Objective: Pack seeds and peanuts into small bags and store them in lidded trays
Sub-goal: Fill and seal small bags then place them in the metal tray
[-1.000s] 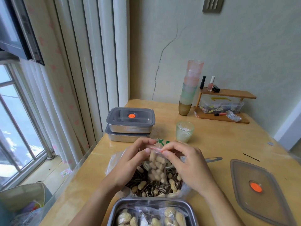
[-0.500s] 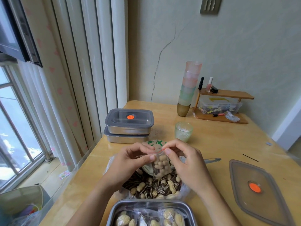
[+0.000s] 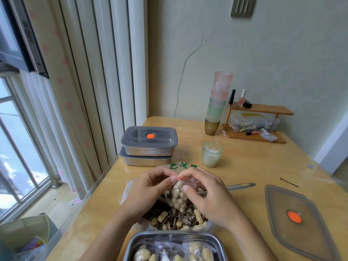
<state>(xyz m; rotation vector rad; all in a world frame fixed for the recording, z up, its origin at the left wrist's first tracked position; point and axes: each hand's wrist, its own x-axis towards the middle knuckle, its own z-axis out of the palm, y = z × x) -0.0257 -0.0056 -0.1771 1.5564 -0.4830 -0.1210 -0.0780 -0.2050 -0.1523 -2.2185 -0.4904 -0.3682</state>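
Note:
A small clear zip bag (image 3: 179, 197) filled with peanuts hangs between my hands, its red-striped top edge level with my fingertips. My left hand (image 3: 148, 189) pinches the left end of that edge, and my right hand (image 3: 209, 194) pinches the right end. Below them lies a large open plastic bag (image 3: 175, 218) of loose sunflower seeds and peanuts. At the bottom edge stands an open steel tray (image 3: 175, 237) with several filled small bags in it. Its grey lid (image 3: 299, 221) with an orange dot lies on the table to the right.
Two lidded steel trays (image 3: 149, 146) are stacked at the back left near the curtain. A green glass (image 3: 211, 154) of small bags stands behind my hands. A metal handle (image 3: 241, 186) pokes out to the right. Stacked cups (image 3: 217, 104) and a wooden shelf (image 3: 258, 117) line the wall.
Both hands have kept pinching the small bag's top edge and lifted it slightly; the bag now hangs narrower and tilted, with my fingertips closer together along the seal.

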